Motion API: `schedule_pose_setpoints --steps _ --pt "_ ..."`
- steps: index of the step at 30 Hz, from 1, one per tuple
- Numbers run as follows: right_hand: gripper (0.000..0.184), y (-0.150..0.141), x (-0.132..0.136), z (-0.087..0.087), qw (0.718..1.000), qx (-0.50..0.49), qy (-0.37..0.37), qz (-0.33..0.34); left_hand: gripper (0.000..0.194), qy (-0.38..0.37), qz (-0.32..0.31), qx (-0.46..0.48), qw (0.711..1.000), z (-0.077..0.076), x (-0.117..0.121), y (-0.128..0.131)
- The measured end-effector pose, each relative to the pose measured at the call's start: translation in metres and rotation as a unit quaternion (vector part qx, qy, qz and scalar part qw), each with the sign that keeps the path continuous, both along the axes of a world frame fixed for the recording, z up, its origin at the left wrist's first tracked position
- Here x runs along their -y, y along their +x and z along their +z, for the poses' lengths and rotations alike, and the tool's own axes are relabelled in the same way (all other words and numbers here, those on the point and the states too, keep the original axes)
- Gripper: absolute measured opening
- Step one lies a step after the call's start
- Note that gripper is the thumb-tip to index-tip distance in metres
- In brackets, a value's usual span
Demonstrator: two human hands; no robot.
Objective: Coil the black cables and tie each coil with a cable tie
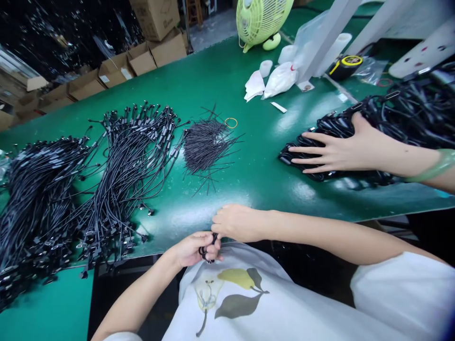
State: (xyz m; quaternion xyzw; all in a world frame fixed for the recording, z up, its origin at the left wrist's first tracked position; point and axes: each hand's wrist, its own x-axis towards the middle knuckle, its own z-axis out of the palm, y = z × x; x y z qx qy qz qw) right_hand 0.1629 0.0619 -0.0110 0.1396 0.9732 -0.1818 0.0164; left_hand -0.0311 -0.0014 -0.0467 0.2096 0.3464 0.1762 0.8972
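Close to my body, at the table's front edge, my left hand (pixel 199 248) is closed round a small coiled black cable (pixel 209 253). The fingers of my right hand (pixel 234 222) are pinched at the top of the same coil; what lies inside the pinch is mostly hidden. Beyond my hands lies a pile of thin black twist ties (pixel 206 144). To the left are loose black cables (pixel 122 166) with small plugs at their ends, and another heap of cables (pixel 42 189) farther left.
A co-worker's hand (pixel 341 149) with spread fingers rests on a heap of coiled black cables (pixel 415 113) at right. On the green table (pixel 245 175) are a yellow rubber band (pixel 231 123), a fan (pixel 261 21), a tape measure (pixel 344 67) and white rolls (pixel 266 68). Cardboard boxes (pixel 115 70) stand behind.
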Motion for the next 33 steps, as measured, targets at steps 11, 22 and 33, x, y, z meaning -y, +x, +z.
schedule_pose_setpoints --steps 11,22,33 --pt "0.015 0.066 -0.145 -0.049 0.899 -0.163 0.068 -0.401 0.035 0.154 0.293 -0.086 0.940 0.038 -0.031 -0.006" --pt "0.012 0.062 -0.147 -0.052 0.888 -0.062 0.046 -0.453 0.038 0.181 0.293 -0.071 0.936 0.040 -0.024 0.009" --pt "0.012 0.075 -0.080 -0.025 0.834 -0.154 -0.052 -0.528 0.040 0.172 0.318 -0.069 0.930 0.038 -0.003 0.008"
